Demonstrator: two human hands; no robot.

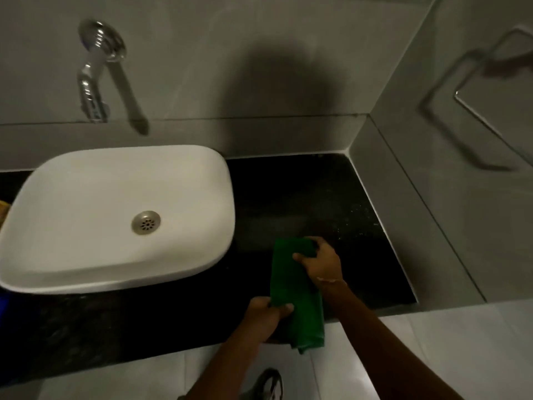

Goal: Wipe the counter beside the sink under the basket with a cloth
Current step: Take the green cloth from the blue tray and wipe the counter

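A green cloth lies stretched lengthwise on the black counter to the right of the white sink. Its near end hangs over the counter's front edge. My left hand grips the cloth's near end at the counter edge. My right hand holds the cloth's far end, pressed down on the counter. No basket shows in this view. Pale specks dot the counter near the right wall.
A chrome tap juts from the grey tiled wall above the sink. A metal towel ring hangs on the right wall. A low grey ledge borders the counter's right side. A shoe shows on the pale floor below.
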